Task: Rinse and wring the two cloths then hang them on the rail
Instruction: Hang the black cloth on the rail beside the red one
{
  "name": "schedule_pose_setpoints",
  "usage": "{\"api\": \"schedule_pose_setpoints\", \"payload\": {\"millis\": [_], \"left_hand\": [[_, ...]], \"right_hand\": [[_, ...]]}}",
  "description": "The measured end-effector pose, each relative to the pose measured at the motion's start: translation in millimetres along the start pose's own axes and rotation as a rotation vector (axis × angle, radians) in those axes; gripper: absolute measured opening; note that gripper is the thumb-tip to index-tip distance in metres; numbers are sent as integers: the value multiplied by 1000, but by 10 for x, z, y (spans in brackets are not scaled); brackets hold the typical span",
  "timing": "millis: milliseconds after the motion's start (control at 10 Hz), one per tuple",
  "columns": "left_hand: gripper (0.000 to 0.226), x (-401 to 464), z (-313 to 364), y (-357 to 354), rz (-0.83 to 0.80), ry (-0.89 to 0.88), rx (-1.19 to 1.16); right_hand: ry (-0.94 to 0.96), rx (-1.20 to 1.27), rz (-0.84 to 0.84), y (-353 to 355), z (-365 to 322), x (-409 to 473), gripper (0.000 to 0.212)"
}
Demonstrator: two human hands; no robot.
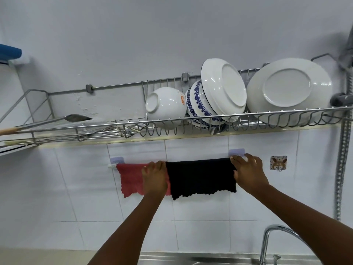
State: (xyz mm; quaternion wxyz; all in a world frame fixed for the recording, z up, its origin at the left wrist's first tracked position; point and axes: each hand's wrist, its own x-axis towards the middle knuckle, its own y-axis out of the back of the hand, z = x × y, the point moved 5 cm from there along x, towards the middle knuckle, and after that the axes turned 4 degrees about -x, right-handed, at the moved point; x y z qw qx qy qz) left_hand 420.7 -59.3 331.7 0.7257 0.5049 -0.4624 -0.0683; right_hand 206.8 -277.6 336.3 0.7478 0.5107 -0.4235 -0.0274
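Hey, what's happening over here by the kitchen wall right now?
A person is hanging two cloths on a rail on the tiled wall, below a dish rack and above the sink. The red cloth and the black cloth are both draped over it side by side. The left hand rests where the two cloths meet, and the right hand is at the black cloth's right edge, apparently straightening it. The hanging looks nearly finished.

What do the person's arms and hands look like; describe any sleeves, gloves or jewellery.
Both forearms are bare right down to the frame edge, with no sleeves in view. The left hand and right hand wear no gloves; no rings, watch or bracelets show on the fingers or wrists.
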Motion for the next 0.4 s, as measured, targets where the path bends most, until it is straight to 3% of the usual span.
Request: {"api": "schedule_pose_setpoints", "payload": {"millis": [200, 400], "left_hand": [[64, -90, 24, -13, -103, -148, -9], [66, 172, -70, -149, -215, -50, 33]], "right_hand": [[-36, 11, -57, -10, -122, -33, 38], [-28, 30, -152, 24, -165, 123, 42]]}}
